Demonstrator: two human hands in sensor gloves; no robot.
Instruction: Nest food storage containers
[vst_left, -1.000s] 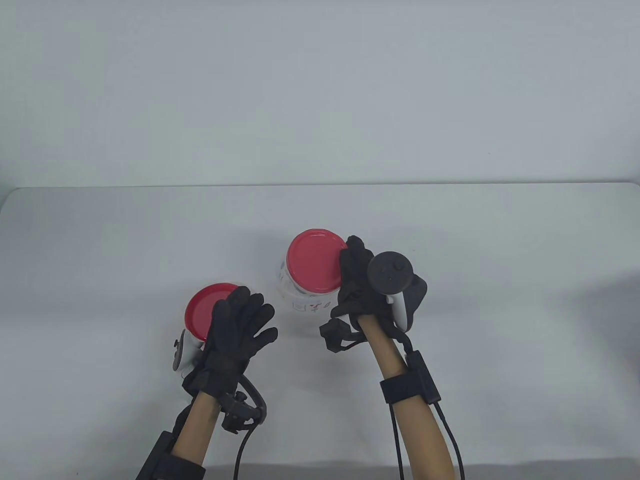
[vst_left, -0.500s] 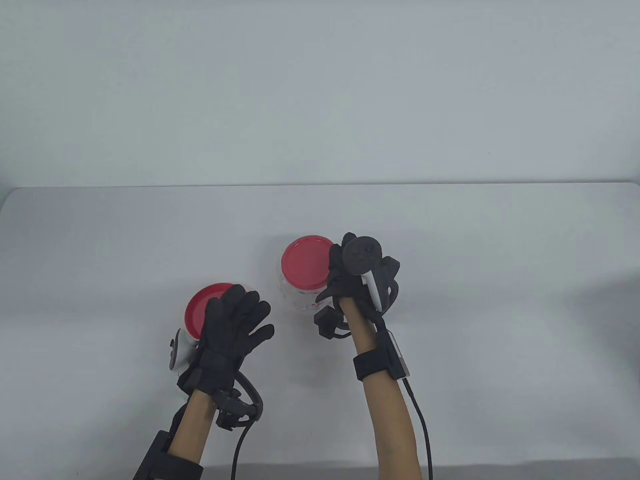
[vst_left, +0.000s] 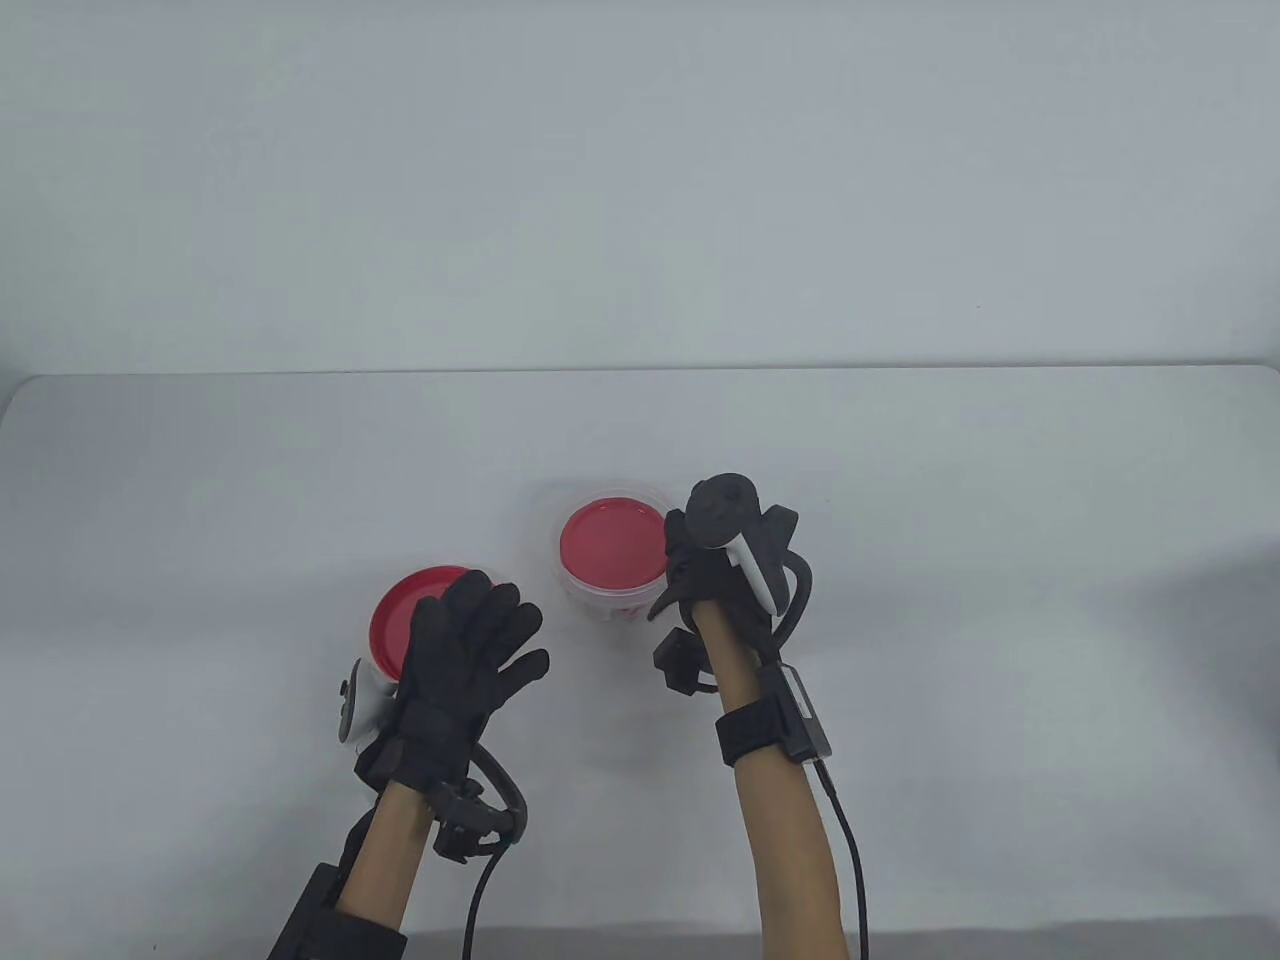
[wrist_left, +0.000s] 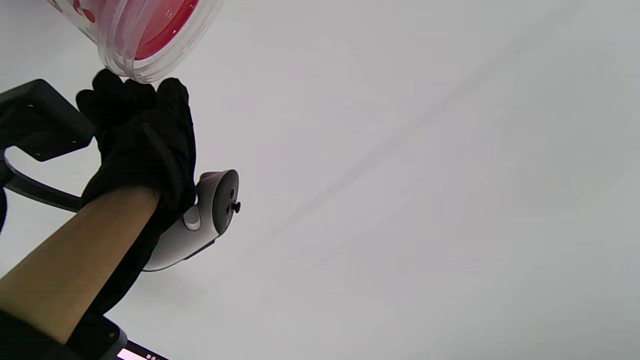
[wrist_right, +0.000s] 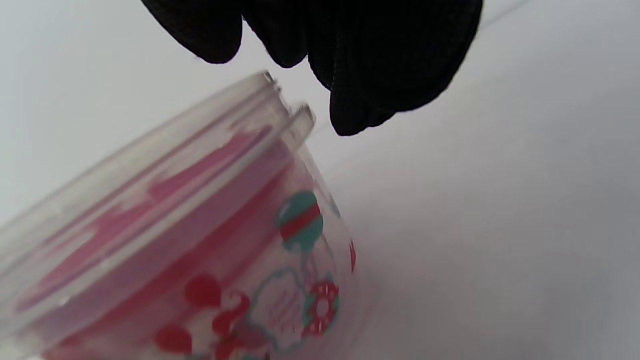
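- Two clear plastic containers are nested near the middle of the table view: a red-lidded inner container (vst_left: 611, 547) sits inside an outer clear container (vst_left: 600, 500), whose rim shows around and above the red lid.
- One right hand (vst_left: 712, 580) is just to the right of the nested pair. In the right wrist view, the fingertips (wrist_right: 372, 95) hang above the outer rim (wrist_right: 280, 107) with a visible gap. Nothing is grasped; the fingers are loosely released.
- Printed decoration in red and teal is visible on the outer container wall in the right wrist view (wrist_right: 300, 220).
- One separate red lid (vst_left: 405, 615) is at the lower left of the table view, partly covered by the left hand (vst_left: 465, 650).
- Left hand: palm faces up, fingers spread. Whether it touches or supports the red lid cannot be determined; the fingers are not closed around anything.
- One tracker is strapped to each hand: the left tracker (vst_left: 355, 700) at the left edge of that hand, the right tracker (vst_left: 735, 530) on the back of the right hand.
- One white table (vst_left: 1000, 520) carries all items.
- Left wrist view: the nested containers appear at the upper left of the frame, with the right hand directly below them.
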